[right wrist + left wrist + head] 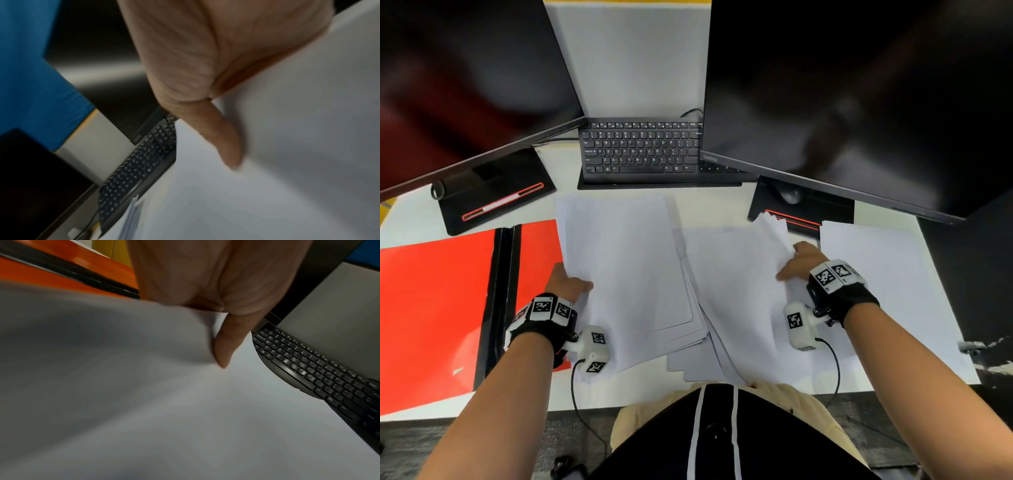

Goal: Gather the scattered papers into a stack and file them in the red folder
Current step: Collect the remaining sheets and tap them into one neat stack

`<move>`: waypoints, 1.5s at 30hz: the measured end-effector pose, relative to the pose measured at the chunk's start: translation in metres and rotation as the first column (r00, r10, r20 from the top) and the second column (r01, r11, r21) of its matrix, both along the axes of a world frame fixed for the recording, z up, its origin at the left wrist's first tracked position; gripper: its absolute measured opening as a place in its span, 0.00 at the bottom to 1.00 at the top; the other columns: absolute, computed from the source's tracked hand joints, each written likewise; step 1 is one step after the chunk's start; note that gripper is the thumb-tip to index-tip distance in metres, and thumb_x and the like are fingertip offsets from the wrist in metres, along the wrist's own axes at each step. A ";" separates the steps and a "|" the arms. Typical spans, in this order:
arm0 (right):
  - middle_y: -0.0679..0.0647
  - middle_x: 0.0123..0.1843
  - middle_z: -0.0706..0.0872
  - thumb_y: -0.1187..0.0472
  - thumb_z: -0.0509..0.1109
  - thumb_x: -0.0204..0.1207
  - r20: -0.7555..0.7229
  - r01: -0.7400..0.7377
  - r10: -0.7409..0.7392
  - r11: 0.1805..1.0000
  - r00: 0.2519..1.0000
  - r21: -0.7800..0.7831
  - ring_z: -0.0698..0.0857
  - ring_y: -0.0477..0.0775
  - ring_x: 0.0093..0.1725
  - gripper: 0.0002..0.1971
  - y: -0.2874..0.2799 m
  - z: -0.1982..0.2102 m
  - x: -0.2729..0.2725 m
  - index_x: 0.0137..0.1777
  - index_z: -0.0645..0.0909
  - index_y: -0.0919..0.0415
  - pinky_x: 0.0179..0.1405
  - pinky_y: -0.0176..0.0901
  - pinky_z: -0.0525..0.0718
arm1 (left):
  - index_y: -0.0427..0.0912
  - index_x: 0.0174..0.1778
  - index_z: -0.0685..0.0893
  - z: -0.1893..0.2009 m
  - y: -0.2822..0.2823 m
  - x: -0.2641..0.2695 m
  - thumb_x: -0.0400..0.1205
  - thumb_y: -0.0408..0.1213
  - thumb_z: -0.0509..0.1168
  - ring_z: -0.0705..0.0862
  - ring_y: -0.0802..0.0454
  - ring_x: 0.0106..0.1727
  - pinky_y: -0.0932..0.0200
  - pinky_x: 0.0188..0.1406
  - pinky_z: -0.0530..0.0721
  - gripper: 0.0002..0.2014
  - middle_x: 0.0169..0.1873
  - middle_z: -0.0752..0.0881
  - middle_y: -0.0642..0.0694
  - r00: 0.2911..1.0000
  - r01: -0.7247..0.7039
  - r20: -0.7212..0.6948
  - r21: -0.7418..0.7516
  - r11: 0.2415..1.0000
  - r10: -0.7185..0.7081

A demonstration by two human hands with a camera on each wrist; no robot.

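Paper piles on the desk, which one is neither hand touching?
The far-right paper pile, beside the right monitor stand. The left hand pinches the left pile; the right hand lifts the middle pile.

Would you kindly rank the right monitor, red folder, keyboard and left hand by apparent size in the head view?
1. Right monitor
2. Red folder
3. Keyboard, partly hidden by the monitor
4. Left hand
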State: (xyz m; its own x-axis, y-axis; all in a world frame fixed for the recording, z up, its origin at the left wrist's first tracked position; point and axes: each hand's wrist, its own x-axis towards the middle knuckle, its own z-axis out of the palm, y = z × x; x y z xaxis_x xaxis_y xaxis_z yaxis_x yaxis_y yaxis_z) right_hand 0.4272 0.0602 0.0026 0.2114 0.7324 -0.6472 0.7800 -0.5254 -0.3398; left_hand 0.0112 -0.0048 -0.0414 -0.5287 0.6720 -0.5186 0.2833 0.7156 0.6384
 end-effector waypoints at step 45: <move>0.54 0.86 0.51 0.50 0.73 0.74 -0.360 -0.099 0.133 0.989 0.923 0.111 0.54 0.53 0.85 0.49 -0.021 -0.030 -0.165 0.84 0.42 0.60 0.83 0.47 0.54 | 0.34 0.65 0.77 -0.015 0.014 -0.027 0.64 0.44 0.79 0.85 0.40 0.58 0.40 0.64 0.80 0.35 0.59 0.86 0.40 0.855 -0.236 0.489 0.068 0.969 0.174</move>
State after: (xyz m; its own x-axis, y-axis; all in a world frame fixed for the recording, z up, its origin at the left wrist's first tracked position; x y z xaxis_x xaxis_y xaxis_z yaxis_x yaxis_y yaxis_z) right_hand 0.2622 0.0390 -0.0278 -0.1173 0.7956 -0.5944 0.6463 -0.3933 -0.6539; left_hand -0.0153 0.0097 -0.0563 -0.3710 0.6493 -0.6640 -0.2218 0.6323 0.7423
